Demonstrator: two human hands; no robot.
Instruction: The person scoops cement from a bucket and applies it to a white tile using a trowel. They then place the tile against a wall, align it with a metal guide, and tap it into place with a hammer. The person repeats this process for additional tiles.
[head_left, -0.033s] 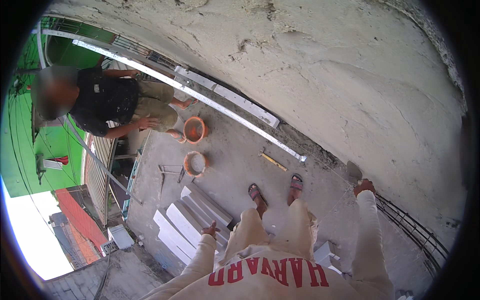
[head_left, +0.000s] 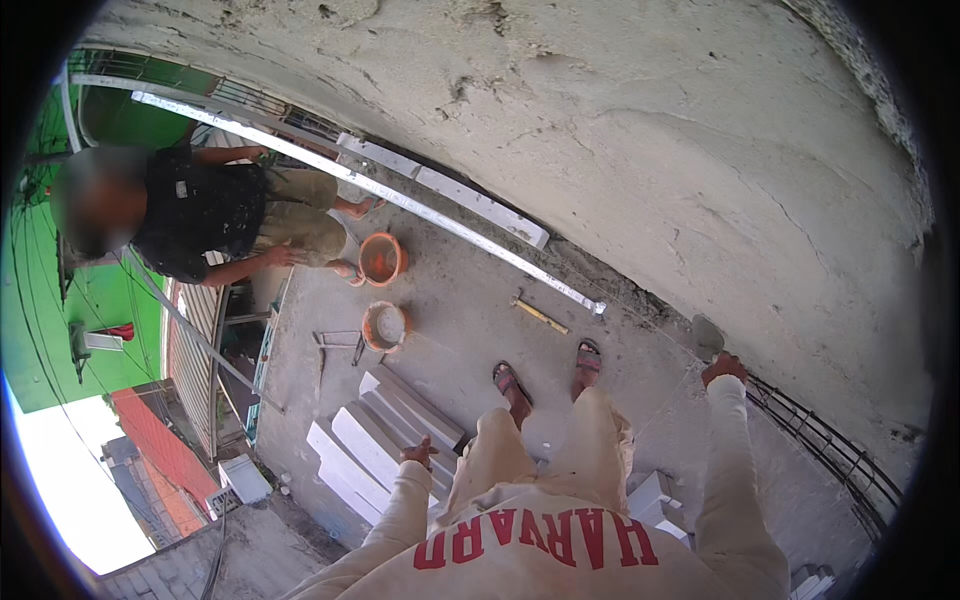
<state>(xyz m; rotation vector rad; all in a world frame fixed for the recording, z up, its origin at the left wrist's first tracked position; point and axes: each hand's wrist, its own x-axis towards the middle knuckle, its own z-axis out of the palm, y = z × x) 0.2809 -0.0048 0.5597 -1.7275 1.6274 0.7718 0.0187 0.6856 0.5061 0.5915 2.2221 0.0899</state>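
My right hand [head_left: 724,370] grips a trowel, fingers closed round its handle. The trowel's grey blade [head_left: 707,338] is raised toward the foot of the rough plastered wall [head_left: 680,170]. Close to that hand, long dark reinforcing bars [head_left: 825,445] run along the wall's base. My left hand [head_left: 419,453] is empty, with its fingers apart. It hangs beside a stack of pale, long blocks [head_left: 365,440] on the concrete floor. Ahead of my sandalled feet lies a hammer with a yellow handle [head_left: 543,318].
A co-worker in a dark shirt [head_left: 205,210] stands at the far left. Two orange buckets [head_left: 383,259] are on the floor nearby, beside a metal frame saw [head_left: 338,345]. A long silver bar [head_left: 400,198] stretches along the wall, near a row of pale blocks [head_left: 480,205].
The whole view has shifted slightly, so the wall, silver bar and buckets sit a little further left. Both hands keep nearly the same pose, the trowel still in my right.
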